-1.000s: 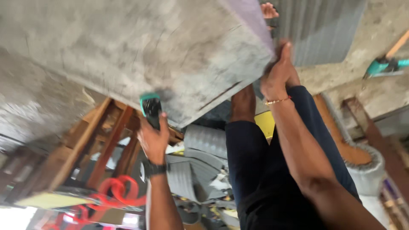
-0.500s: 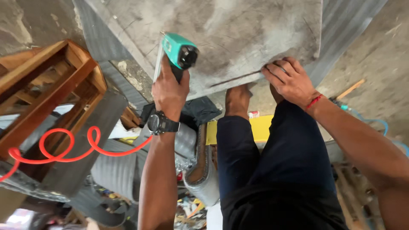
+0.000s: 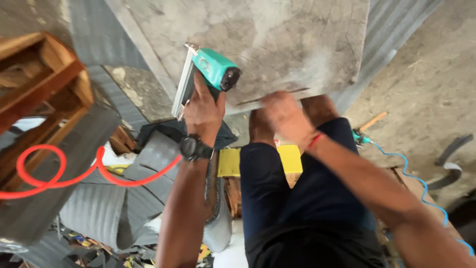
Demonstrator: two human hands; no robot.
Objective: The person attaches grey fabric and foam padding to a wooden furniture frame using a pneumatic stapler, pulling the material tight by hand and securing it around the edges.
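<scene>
In the head view, the left hand (image 3: pixel 204 110) is wrapped tight around the handle of a teal pneumatic staple gun with a long silver magazine (image 3: pixel 210 74), its nose set against the near edge of a large grey, scuffed flat board (image 3: pixel 258 34) that fills the top of the frame. A black wristwatch (image 3: pixel 196 147) sits on that wrist. From below the gun a coiled orange air hose (image 3: pixel 59 173) loops away toward the left edge of the frame.

The right hand (image 3: pixel 286 118) lies at the board's near edge, just right of the gun; it is blurred, so the fingers seem curled over the edge, but I cannot tell whether they grip it. A thin red band (image 3: pixel 315 141) circles that wrist. The person's dark blue trouser legs (image 3: pixel 307 208) run beneath the board.

Under the legs lies a flat yellow rectangular panel (image 3: pixel 230 161). Grey ribbed fabric sheets (image 3: pixel 124 198) are heaped at lower left, beside a brown wooden frame (image 3: pixel 34 79). A light blue coiled hose (image 3: pixel 421 183) trails across the concrete floor (image 3: pixel 431 89) at right.
</scene>
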